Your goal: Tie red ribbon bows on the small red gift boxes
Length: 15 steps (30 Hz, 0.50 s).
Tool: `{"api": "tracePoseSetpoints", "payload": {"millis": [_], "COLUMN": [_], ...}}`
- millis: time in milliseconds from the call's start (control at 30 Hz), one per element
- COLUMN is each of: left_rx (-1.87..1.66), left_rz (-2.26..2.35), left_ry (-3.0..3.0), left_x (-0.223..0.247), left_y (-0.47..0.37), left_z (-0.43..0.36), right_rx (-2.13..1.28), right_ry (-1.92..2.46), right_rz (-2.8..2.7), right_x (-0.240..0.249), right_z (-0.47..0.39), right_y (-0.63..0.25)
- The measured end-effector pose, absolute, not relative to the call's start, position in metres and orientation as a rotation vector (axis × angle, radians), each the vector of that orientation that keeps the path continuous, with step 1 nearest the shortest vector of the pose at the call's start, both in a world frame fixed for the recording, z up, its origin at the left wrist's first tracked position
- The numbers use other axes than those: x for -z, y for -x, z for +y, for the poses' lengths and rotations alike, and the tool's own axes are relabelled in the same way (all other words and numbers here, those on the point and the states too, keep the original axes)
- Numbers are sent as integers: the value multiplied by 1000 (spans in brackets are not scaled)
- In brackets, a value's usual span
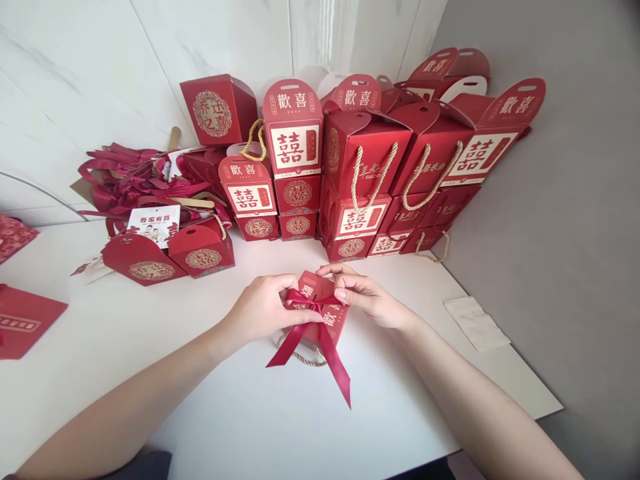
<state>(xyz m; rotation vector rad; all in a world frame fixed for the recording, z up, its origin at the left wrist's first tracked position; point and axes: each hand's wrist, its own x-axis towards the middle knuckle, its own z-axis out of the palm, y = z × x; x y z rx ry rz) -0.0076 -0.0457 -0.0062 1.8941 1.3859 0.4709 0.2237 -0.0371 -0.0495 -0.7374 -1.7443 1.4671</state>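
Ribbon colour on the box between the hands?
The ribbon is plain deep crimson; best seen in the head view.

This looks like an indoor gift-packing corner, with stacked red gift boxes (294, 145) and heaped satin ribbons (123, 175) on a white table (245, 413) against marbled wall tiles (215, 33).

There are two hands (270, 307) (370, 300), one bow-topped box (337, 321), over a dozen other red boxes (367, 160), one folded napkin (477, 324).

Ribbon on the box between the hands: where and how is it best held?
I'd pinch the loops, left hand from the left, right hand from the right: they spread sideways from the knot, while the tails trail toward the camera.
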Motion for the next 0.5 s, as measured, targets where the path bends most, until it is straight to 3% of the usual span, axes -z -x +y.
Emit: {"api": "tracePoseSetpoints", "payload": {"millis": [500], "left_rx": [-436], "left_rz": [1225], "left_ry": [-1841], "left_x": [5], "left_y": [13], "left_z": [-39], "right_rx": [-1406], "right_ry": [720], "right_rz": [-1752], "right_x": [50], "right_z": [-32], "right_y": [-223]}}
